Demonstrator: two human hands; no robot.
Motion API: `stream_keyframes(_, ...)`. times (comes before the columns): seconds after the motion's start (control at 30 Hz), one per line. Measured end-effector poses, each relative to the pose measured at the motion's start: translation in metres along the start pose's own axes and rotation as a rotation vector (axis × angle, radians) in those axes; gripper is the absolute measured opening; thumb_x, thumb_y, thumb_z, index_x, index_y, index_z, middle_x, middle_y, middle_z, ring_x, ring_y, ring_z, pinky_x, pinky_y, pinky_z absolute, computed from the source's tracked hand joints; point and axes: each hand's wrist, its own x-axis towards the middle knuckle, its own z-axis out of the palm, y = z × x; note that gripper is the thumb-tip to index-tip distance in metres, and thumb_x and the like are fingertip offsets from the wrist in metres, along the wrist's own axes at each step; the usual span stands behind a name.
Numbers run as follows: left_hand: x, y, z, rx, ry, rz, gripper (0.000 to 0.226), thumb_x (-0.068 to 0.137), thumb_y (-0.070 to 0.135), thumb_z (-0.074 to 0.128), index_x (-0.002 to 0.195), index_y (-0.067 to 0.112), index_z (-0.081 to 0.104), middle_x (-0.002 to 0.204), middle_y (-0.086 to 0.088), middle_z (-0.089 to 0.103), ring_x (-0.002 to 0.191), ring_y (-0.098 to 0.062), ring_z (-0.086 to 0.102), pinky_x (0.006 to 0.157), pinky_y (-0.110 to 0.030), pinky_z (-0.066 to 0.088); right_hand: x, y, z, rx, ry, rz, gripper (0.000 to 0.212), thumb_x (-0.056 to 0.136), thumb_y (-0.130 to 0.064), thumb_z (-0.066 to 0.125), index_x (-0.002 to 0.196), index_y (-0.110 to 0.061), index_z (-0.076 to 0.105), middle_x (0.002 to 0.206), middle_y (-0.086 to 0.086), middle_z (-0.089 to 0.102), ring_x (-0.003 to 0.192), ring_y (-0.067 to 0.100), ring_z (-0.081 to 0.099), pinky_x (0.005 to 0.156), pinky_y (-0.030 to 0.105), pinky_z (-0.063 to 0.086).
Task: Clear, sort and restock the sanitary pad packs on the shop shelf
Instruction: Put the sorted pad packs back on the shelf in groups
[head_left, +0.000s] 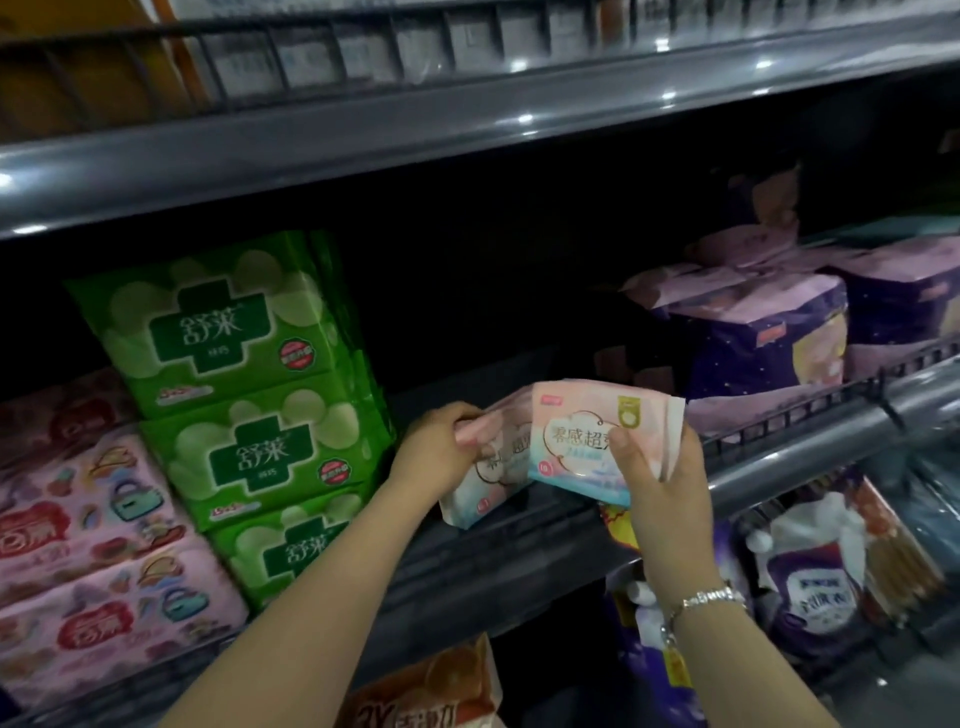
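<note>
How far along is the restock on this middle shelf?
Done: green packs stand stacked at left, with pink packs beside them, and purple packs sit at right. In hand: the left hand and right hand each hold pastel packs at the shelf rail. Left: the dark middle gap behind them looks unfilled.

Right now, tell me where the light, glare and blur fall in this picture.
Head view: white glare spots along the upper shelf edge; deep shadow behind the pink packs; the purple packs are dim; top-shelf goods are blurred; shelves bow from wide-angle distortion.
</note>
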Motion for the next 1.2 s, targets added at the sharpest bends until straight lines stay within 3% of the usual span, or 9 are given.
stream_keyframes(0.2, -0.002, 0.009, 0.002, 0.029, -0.077, -0.017, 0.060, 0.086, 0.027, 0.069, 0.141, 0.025, 0.046, 0.134, 0.000, 0.056, 0.115, -0.019, 0.055, 0.080, -0.020, 0.039, -0.002, 0.000, -0.001, 0.031, 0.024, 0.027, 0.030, 0.089, -0.026, 0.066, 0.114, -0.025, 0.050, 0.099, -0.011, 0.064, 0.082, -0.004, 0.063, 0.052, 0.009, 0.048)
stream_keyframes(0.47, -0.003, 0.050, 0.024, -0.563, 0.037, -0.197, 0.036, 0.099, 0.035, 0.049, 0.132, 0.022, 0.056, 0.135, -0.002, 0.056, 0.116, -0.017, 0.053, 0.088, -0.024, 0.040, 0.000, 0.000, -0.004, 0.060, 0.016, 0.033, 0.032, 0.090, -0.027, 0.063, 0.118, -0.024, 0.049, 0.100, -0.012, 0.064, 0.079, -0.007, 0.066, 0.053, 0.010, 0.049)
stream_keyframes(0.6, -0.020, 0.060, 0.016, -0.691, -0.041, -0.235, 0.057, 0.095, 0.060, 0.032, 0.120, 0.017, 0.060, 0.110, 0.006, 0.059, 0.105, -0.010, 0.053, 0.086, -0.025, 0.038, 0.001, -0.002, -0.005, 0.057, -0.055, 0.042, 0.032, 0.091, -0.031, 0.059, 0.120, -0.020, 0.052, 0.105, -0.008, 0.066, 0.080, -0.008, 0.067, 0.055, 0.010, 0.050)
stream_keyframes(0.7, -0.037, 0.049, 0.011, -0.776, -0.078, -0.043, 0.045, 0.086, 0.052, 0.053, 0.121, 0.023, 0.057, 0.114, 0.005, 0.066, 0.096, -0.003, 0.064, 0.075, -0.015, 0.050, -0.001, -0.004, 0.002, 0.002, -0.136, 0.019, 0.031, 0.094, -0.030, 0.055, 0.122, -0.019, 0.049, 0.103, -0.009, 0.063, 0.081, -0.008, 0.066, 0.054, 0.009, 0.048)
stream_keyframes(0.77, -0.048, 0.037, 0.010, -0.781, -0.014, 0.027, 0.073, 0.072, 0.046, 0.069, 0.137, 0.026, 0.042, 0.117, 0.011, 0.063, 0.100, 0.000, 0.063, 0.080, -0.018, 0.053, -0.004, -0.004, 0.010, -0.049, -0.189, 0.001, 0.030, 0.095, -0.028, 0.052, 0.122, -0.021, 0.040, 0.102, -0.010, 0.056, 0.075, -0.015, 0.062, 0.053, 0.008, 0.047)
stream_keyframes(0.9, -0.063, 0.015, 0.003, -0.762, 0.178, 0.106, 0.075, 0.082, 0.019, 0.075, 0.139, 0.042, 0.032, 0.131, 0.010, 0.052, 0.114, -0.001, 0.056, 0.095, -0.027, 0.051, -0.010, 0.002, 0.025, -0.340, -0.300, -0.121, 0.050, 0.089, -0.058, 0.045, 0.130, -0.030, 0.047, 0.125, -0.001, 0.051, 0.113, 0.015, 0.054, 0.087, 0.027, 0.051)
stream_keyframes(1.0, -0.068, 0.006, 0.002, -0.660, 0.291, 0.101, 0.062, 0.082, 0.019, 0.073, 0.121, 0.053, 0.038, 0.137, 0.000, 0.043, 0.121, -0.011, 0.050, 0.104, -0.042, 0.045, -0.011, 0.007, 0.033, -0.533, -0.364, -0.137, 0.051, 0.096, -0.047, 0.040, 0.141, -0.024, 0.045, 0.134, 0.002, 0.042, 0.125, 0.025, 0.037, 0.106, 0.040, 0.033)
stream_keyframes(1.07, -0.073, 0.005, 0.005, -0.556, 0.316, 0.071, 0.052, 0.084, 0.017, 0.072, 0.117, 0.044, 0.042, 0.127, 0.000, 0.040, 0.105, 0.002, 0.048, 0.103, -0.035, 0.044, -0.014, 0.008, 0.037, -0.633, -0.454, -0.129, 0.049, 0.100, -0.044, 0.035, 0.147, -0.031, 0.033, 0.136, -0.002, 0.047, 0.127, 0.022, 0.034, 0.109, 0.044, 0.026)
stream_keyframes(1.2, -0.074, -0.001, 0.008, -0.444, 0.371, 0.028, 0.037, 0.083, 0.016, 0.074, 0.109, 0.028, 0.050, 0.122, -0.003, 0.039, 0.090, 0.008, 0.042, 0.078, 0.006, 0.032, -0.013, 0.017, 0.039, -0.739, -0.562, -0.067, 0.049, 0.102, -0.046, 0.032, 0.149, -0.044, 0.020, 0.132, 0.000, 0.049, 0.132, 0.022, 0.030, 0.103, 0.032, 0.016)
